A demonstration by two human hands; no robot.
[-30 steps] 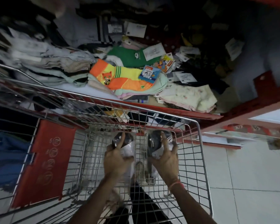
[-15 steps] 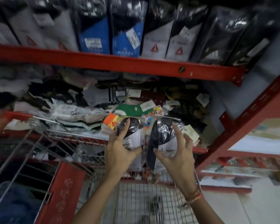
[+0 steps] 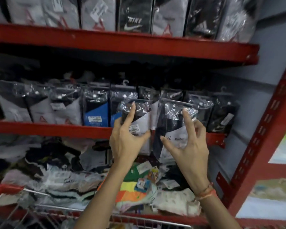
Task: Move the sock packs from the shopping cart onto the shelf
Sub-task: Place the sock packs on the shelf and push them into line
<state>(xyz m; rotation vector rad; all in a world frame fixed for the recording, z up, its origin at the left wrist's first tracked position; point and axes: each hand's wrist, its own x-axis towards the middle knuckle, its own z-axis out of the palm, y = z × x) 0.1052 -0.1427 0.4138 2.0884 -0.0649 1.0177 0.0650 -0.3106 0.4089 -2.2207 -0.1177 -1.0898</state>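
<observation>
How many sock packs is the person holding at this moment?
2. One sock pack is in the left hand; the other sock pack is in the right hand. Both are raised in front of the middle shelf. None seems hidden behind them.

"NIKE" on a top-shelf black pack [image 3: 134, 19], "3" on the right-held pack [image 3: 175, 129]
</observation>
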